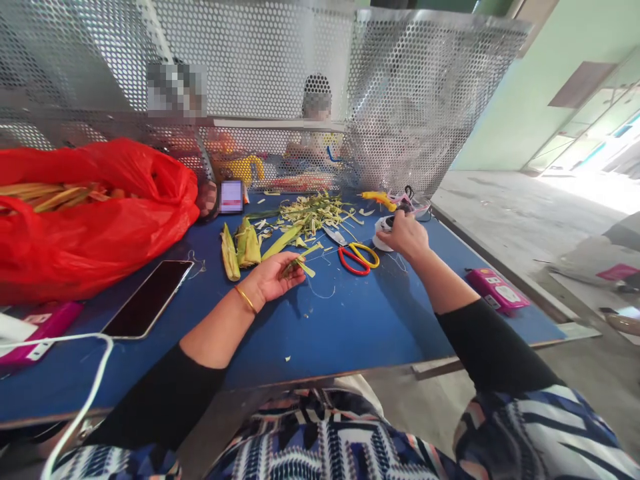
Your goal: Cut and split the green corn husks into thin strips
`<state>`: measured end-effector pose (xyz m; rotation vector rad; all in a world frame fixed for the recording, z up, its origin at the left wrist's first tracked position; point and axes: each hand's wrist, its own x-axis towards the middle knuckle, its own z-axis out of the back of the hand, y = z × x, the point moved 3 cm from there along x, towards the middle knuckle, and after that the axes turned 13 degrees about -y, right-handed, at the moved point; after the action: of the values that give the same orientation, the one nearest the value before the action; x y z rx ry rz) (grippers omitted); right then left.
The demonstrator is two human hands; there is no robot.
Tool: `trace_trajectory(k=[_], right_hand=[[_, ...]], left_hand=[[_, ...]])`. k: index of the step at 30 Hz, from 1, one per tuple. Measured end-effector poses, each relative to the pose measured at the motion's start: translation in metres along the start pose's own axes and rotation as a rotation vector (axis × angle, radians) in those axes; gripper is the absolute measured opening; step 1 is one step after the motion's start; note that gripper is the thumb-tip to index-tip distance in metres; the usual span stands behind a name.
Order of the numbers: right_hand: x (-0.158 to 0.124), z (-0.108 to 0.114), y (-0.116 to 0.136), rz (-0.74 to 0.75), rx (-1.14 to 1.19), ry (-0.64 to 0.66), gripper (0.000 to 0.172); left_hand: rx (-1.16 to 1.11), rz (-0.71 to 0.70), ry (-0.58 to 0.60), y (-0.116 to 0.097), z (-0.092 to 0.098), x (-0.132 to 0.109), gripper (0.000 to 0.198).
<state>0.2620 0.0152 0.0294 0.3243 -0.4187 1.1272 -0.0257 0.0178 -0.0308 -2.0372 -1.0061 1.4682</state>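
Observation:
My left hand (275,277) pinches a small bundle of pale green leaf strips (309,267), whose ends stick out past the fingertips. A thin thread (327,253) runs from this bundle to the right. At the right, my right hand (411,235) has its fingers closed on a white spool of thread (382,241) standing on the table; part of the spool is hidden by the hand. Between both hands lie scissors (367,259) with one red and one yellow handle. Two folded husk pieces (249,243) and a pile of shredded leaf strips (317,212) lie beyond my left hand.
The blue table (320,340) ends at a perforated metal screen (280,60), with people behind it. A red plastic bag (125,233) of dry husks stands left. Nearby are a dark phone (150,300), a white cable (95,387), a purple pack (497,291) and a yellow tool (377,198).

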Motion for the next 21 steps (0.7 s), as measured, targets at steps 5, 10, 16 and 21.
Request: trace_trajectory(k=[5,10,16,21], right_hand=[[-0.003,0.005,-0.019,0.033,-0.009,-0.130,0.053],[-0.041,0.002,0.013,0.303,0.070,0.031,0.031],[-0.064,-0.010,0.047,0.431,-0.053,0.311,0.031],[-0.074,0.003,0.033,0.453,-0.053,0.360,0.053]], left_hand=[[-0.014,-0.005,0.016,0.000,0.000,0.001,0.020],[-0.033,-0.003,-0.004,-0.002,0.000,-0.001,0.019],[-0.040,-0.009,-0.044,-0.006,-0.001,-0.009,0.024],[-0.079,-0.023,-0.048,-0.008,-0.001,-0.010,0.029]])
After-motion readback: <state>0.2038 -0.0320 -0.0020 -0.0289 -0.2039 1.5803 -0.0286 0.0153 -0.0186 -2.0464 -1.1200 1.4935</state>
